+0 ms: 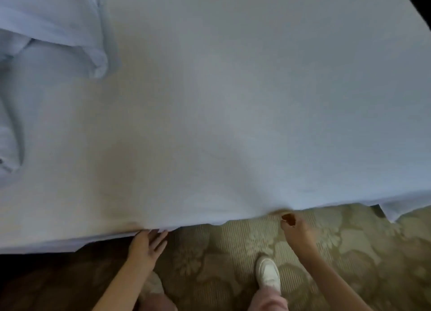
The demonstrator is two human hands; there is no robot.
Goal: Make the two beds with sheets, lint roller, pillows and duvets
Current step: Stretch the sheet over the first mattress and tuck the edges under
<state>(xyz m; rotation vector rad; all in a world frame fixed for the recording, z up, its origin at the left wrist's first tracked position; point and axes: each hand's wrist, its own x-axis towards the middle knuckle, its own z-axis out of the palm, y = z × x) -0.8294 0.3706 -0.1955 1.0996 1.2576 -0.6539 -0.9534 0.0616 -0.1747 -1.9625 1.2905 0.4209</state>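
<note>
At the near bed edge, a pale sheet (210, 105) lay spread flat, its hem overhanging toward the patterned carpet (349, 252). Left hand (147, 243) was flat, fingers (161, 234) extended and slightly spread, tips touching the hem's underside; nothing gripped. Right hand (295, 226) was curled, fingertips drawn together at the hem; whether it pinched fabric could not be told. Bunched bedding (53, 30) sat at far left. 1 white shoe (268, 273) stood on the carpet.
</note>
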